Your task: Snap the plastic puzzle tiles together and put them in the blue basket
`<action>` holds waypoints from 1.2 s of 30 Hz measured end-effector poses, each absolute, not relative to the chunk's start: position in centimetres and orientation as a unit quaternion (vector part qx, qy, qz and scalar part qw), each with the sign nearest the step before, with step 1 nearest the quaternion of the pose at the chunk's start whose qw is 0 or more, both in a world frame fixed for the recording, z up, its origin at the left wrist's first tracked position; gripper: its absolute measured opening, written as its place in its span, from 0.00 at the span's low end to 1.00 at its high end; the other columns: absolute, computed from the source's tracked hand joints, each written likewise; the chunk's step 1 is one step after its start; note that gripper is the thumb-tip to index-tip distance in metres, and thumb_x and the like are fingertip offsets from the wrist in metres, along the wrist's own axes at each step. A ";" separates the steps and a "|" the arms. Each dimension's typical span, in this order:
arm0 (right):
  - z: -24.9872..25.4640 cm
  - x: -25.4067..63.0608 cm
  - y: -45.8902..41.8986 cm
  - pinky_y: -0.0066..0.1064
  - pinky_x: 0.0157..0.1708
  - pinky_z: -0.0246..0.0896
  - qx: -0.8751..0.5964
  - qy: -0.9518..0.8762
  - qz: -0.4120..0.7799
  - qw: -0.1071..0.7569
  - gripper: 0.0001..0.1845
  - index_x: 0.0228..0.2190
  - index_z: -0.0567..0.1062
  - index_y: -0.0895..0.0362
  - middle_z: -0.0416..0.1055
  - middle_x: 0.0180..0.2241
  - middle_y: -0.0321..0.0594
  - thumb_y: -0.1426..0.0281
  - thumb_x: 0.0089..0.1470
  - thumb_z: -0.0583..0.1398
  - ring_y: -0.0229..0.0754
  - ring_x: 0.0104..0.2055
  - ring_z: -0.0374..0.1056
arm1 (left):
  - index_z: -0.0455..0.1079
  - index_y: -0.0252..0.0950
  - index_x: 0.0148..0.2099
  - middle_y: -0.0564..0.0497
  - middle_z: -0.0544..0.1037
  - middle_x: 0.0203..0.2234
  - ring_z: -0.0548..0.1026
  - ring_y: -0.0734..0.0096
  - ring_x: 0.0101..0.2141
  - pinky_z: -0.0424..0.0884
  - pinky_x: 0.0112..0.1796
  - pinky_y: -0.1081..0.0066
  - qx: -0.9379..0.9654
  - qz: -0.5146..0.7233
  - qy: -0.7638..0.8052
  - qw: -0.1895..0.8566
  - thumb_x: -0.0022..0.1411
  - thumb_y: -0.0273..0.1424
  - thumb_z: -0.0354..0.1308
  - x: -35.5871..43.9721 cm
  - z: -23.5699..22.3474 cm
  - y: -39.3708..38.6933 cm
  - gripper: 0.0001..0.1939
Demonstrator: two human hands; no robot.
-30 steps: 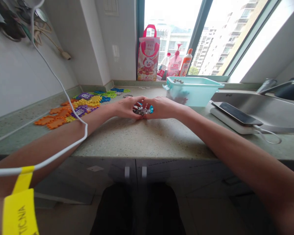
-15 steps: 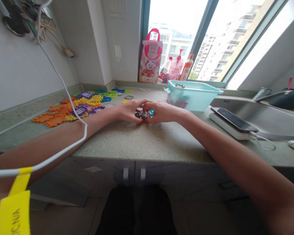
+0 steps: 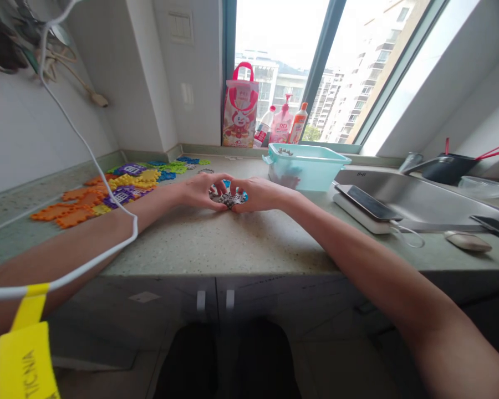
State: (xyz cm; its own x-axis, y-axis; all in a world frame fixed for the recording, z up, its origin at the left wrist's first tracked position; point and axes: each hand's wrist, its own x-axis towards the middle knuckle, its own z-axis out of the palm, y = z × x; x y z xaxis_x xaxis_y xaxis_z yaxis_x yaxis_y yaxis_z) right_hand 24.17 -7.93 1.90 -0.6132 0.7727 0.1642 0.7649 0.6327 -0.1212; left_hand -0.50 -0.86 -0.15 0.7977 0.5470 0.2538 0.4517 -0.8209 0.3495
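The left hand (image 3: 202, 191) and the right hand (image 3: 260, 194) met over the counter (image 3: 216, 249), their fingertips close together. Each hand was curved, thumb toward the near side and fingers toward the far side, pinching the gray pieces (image 3: 232, 200) between them. The gray pieces lay in the opening framed by both hands, right of the left hand's palm and left of the right hand's palm, with bits of blue showing at their edges. How firmly each finger pressed could not be told, since the hands covered part of the pieces.

Beyond the left forearm, orange pieces (image 3: 72, 206), yellow pieces (image 3: 139, 179) and purple pieces (image 3: 122, 195) overlapped in a loose spread on the counter, with green pieces (image 3: 177, 167) and blue pieces (image 3: 166, 176) farther back.

Behind the right hand stood a teal tub (image 3: 311, 169), something dark dimly visible through its wall and a gray piece showing near its back left corner. To the tub's right, a phone (image 3: 370, 203) rested on a white box (image 3: 360, 213) beside the sink (image 3: 407, 194).
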 end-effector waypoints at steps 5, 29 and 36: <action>2.2 24.1 -8.2 0.34 0.36 0.51 -0.419 -0.901 -0.034 0.105 0.25 0.54 0.77 0.51 0.82 0.43 0.42 0.58 0.56 0.66 0.47 0.40 0.74 | 0.72 0.43 0.67 0.49 0.86 0.43 0.84 0.60 0.42 0.79 0.45 0.64 0.939 0.171 0.258 0.149 0.54 0.44 0.73 -0.5 0.0 -1.0 0.39; 5.2 31.5 -4.7 0.54 0.45 0.66 -0.602 -0.704 -0.230 0.297 0.34 0.64 0.70 0.53 0.77 0.52 0.57 0.57 0.59 0.66 0.64 0.48 0.74 | 0.69 0.40 0.72 0.44 0.85 0.49 0.83 0.58 0.45 0.75 0.46 0.64 0.927 0.152 0.315 0.135 0.58 0.52 0.71 -0.7 0.0 -0.2 0.44; 4.9 32.2 -3.9 0.58 0.47 0.66 -0.607 -0.696 -0.211 0.319 0.34 0.63 0.71 0.55 0.78 0.49 0.58 0.55 0.60 0.65 0.66 0.50 0.74 | 0.82 0.40 0.58 0.44 0.86 0.48 0.82 0.58 0.47 0.75 0.46 0.63 0.934 0.147 0.293 0.142 0.61 0.52 0.69 -0.7 0.2 -0.3 0.29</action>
